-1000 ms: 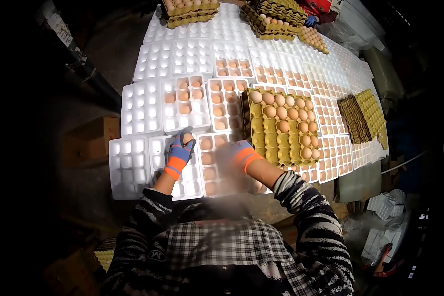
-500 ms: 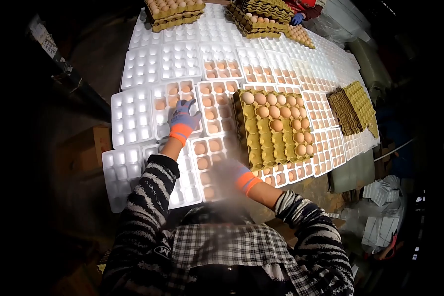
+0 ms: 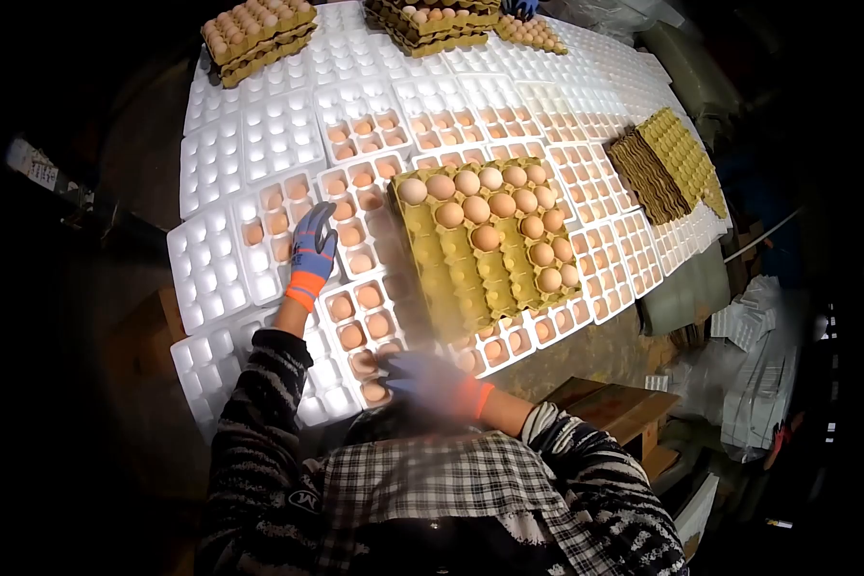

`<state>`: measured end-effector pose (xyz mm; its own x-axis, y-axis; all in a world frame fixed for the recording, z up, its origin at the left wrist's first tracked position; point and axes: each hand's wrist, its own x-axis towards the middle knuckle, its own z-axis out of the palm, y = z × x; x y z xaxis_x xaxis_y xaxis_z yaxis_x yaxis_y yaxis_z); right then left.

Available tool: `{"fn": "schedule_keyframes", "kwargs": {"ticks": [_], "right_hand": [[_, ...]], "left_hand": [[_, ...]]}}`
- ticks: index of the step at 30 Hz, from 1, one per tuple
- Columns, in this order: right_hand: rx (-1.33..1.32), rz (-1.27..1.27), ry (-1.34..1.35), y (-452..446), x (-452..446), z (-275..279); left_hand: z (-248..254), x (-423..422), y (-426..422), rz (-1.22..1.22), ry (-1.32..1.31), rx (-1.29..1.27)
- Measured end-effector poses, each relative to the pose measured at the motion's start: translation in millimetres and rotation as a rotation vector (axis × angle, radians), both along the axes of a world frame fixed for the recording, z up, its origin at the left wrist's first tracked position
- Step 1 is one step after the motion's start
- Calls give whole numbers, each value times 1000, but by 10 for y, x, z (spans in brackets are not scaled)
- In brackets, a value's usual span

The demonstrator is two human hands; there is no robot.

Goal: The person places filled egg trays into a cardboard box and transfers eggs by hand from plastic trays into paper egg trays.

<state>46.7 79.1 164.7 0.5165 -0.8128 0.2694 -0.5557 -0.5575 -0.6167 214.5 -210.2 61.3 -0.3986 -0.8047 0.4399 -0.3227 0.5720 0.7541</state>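
My left hand (image 3: 314,245), in a blue-grey glove with an orange cuff, hovers over the right side of a partly filled white foam egg tray (image 3: 247,257). Its fingers are bent but apart, with no egg visible in them. My right hand (image 3: 430,379), gloved the same way, is smeared by motion above the near end of another foam tray (image 3: 341,357). Brown eggs (image 3: 352,334) sit in that tray's cells close to its fingertips; whether it holds one is hidden. To the right, a yellow egg flat (image 3: 442,278) rests across the foam trays, with eggs in its back rows and right side.
Stacked yellow flats with eggs (image 3: 259,38) stand at the back left, and more (image 3: 432,24) at the back middle. Further flats (image 3: 662,168) lean at the right. Another person's gloved hand (image 3: 521,8) shows at the far edge. A cardboard box (image 3: 610,408) is below the table.
The view has shifted, moving the table leftward in the picture. My right hand has moved left and toward me, onto the near end of the foam tray. My left hand stays over its tray.
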Motion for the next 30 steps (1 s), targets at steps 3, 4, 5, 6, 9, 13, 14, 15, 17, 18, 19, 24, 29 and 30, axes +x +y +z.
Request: {"fn": "schedule_keyframes", "kwargs": {"ticks": [3, 4, 5, 6, 9, 13, 14, 15, 17, 18, 19, 24, 29, 30], "right_hand": [[10, 23, 87, 57, -327, 359], [-24, -94, 100, -80, -511, 748], [-54, -211, 110, -282, -730, 1092], [-165, -377, 182, -469, -929, 1209], [-71, -528, 340, -880, -1577, 937], [155, -454, 176, -1039, -1803, 966], [175, -511, 31, -997, -1852, 1031], [196, -564, -116, -963, -1917, 1065], [513, -578, -750, -980, -2135, 1111], [467, -571, -727, -1044, -2154, 1156], [426, -569, -705, -1115, -2148, 1168], [-74, -419, 619, -1615, -1829, 658], [300, -411, -265, -1525, -2239, 1139], [483, -439, -511, -1524, -2249, 1311]], "left_hand": [[753, -316, 401, -63, 118, 74], [949, -460, 474, -93, 48, 26], [1106, -602, 545, -123, -24, -20], [1301, -775, 593, -188, -118, -53], [1492, -1267, 661, -194, -318, -289], [1551, -1524, 612, -169, -525, -131], [1532, -1500, 589, -149, -458, -96], [1554, -1432, 558, -200, -144, -13], [1531, -1318, 375, -149, -185, 15], [1498, -1250, 296, -123, -205, 32], [1460, -1191, 244, -102, -227, 53], [1560, -1313, 205, 52, -590, 133], [1577, -1215, 39, -50, -217, 258], [1494, -1201, -11, -78, -123, 250]]}}
